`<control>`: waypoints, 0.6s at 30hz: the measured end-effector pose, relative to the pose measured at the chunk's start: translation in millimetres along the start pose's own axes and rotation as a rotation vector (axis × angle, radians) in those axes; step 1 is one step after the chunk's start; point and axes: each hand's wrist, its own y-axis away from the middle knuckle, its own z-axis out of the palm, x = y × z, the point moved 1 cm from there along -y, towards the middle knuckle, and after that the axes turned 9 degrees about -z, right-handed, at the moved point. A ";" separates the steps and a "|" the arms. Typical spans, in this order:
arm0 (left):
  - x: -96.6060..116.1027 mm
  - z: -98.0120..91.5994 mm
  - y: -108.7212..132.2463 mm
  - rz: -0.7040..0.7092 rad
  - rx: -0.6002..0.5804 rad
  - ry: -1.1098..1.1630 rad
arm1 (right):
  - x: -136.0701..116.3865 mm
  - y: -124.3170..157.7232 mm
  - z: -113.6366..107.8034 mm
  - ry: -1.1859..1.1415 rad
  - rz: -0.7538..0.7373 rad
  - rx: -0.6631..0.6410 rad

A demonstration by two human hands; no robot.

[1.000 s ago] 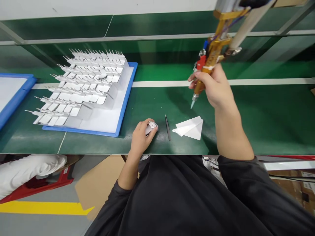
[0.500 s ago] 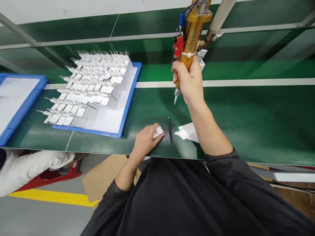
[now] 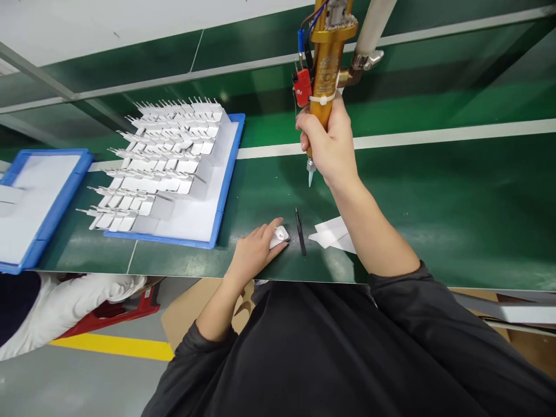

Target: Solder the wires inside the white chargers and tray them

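Note:
My right hand (image 3: 332, 139) is wrapped round the lower barrel of a gold glue dispensing gun (image 3: 328, 63), its pale nozzle pointing down above the bench. A red switch with blue and brown wires is fixed to the barrel's side. Low on the green bench, my left hand (image 3: 256, 249) grips a small white plastic part (image 3: 281, 234) with a round hole in its top, thumb on one side and fingers on the other. Black tweezers (image 3: 300, 231) lie just right of that part. Beyond them, pieces of white paper (image 3: 332, 233) lie partly behind my right forearm.
A blue-rimmed tray (image 3: 226, 200) at the left bears rows of white boxy parts (image 3: 160, 165) with thin prongs. Farther left lies another blue-rimmed tray (image 3: 56, 214). A person's white-clothed leg (image 3: 82, 304) and a red stool (image 3: 125, 313) are below the bench edge, near cardboard (image 3: 186, 307).
The view has shifted slightly, so the trays sit further right and the dispensing gun further left. Both hands keep their holds; the nozzle stands more upright.

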 end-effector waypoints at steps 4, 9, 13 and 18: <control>1.5 2.0 0.2 0.042 -0.052 0.053 | -3.9 1.1 -1.2 -0.044 0.040 0.043; -44.4 -17.4 -0.7 -0.346 0.245 0.120 | -6.9 4.0 -3.9 -0.111 0.064 0.064; -113.5 -44.2 -1.5 -0.565 0.484 -0.077 | -8.7 5.9 -3.9 -0.158 0.065 0.066; -174.9 -55.8 -11.3 -0.691 0.385 -0.282 | -8.1 5.4 -3.2 -0.123 0.054 0.044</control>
